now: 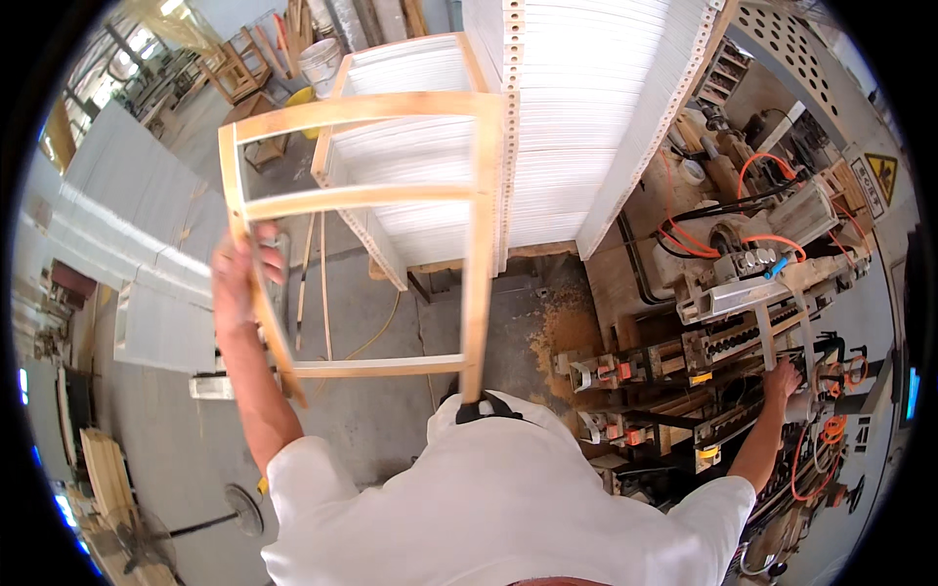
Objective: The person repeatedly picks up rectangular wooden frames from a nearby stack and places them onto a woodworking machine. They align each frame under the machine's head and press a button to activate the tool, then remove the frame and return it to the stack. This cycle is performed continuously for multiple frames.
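Note:
My left hand (242, 273) grips one side post of a light wooden frame (357, 200), raised on my left. Two long posts are joined by curved upper rails and a straight lower rail, and the far post looks slightly blurred. Out to the right, my right hand (782, 379) reaches to a woodworking machine (728, 322) beside two pale upright bars (765, 337). Its fingers are small and partly hidden there, so whether they hold a bar or only touch the machine does not show.
Tall stacks of white-edged panels (596, 117) stand ahead, with another wooden frame (410, 44) by them. Sawdust (567, 337) lies on the floor near the machine's clamps (620, 371). Grey-white stacked boards (147, 225) are at left, a standing fan (147, 537) at lower left.

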`<act>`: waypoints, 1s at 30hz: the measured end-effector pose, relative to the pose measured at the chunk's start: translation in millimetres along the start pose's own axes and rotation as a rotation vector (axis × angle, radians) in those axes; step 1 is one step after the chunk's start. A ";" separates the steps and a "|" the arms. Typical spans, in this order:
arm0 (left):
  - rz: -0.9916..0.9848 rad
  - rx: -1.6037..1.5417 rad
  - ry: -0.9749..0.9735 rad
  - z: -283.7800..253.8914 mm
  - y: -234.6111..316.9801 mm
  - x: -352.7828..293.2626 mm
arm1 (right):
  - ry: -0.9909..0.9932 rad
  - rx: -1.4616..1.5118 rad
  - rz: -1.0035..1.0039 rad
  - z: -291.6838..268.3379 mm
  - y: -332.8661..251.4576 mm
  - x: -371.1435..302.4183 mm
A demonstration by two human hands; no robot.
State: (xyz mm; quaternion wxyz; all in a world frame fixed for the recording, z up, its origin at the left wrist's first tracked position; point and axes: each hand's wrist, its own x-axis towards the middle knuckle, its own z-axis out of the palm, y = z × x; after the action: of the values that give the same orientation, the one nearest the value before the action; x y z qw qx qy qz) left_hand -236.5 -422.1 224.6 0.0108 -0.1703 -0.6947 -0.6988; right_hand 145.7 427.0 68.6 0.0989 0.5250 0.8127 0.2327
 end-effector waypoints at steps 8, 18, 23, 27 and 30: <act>-0.130 -0.357 0.093 -84.6 -47.6 233.3 | 0.470 0.834 -0.087 -112.3 -106.9 -84.2; -0.152 0.858 -0.036 -34.3 -174.1 445.0 | 0.291 1.301 -0.168 -160.1 -218.4 -262.4; 0.078 0.658 0.208 24.8 -124.9 382.0 | 0.223 1.181 0.028 -143.9 -206.3 -314.6; 0.565 0.564 0.219 70.7 -24.5 270.1 | 0.246 1.272 0.162 -137.8 -199.0 -346.7; 0.624 0.725 -0.148 104.1 11.0 206.3 | 0.266 1.285 0.214 -135.1 -191.5 -375.8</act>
State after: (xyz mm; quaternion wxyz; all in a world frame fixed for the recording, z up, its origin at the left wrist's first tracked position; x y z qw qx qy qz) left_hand -404.9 -275.3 285.1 0.2292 -0.4050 -0.8082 -0.3609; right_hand 97.7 -13.2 62.7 -0.3585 0.5243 0.7383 -0.2270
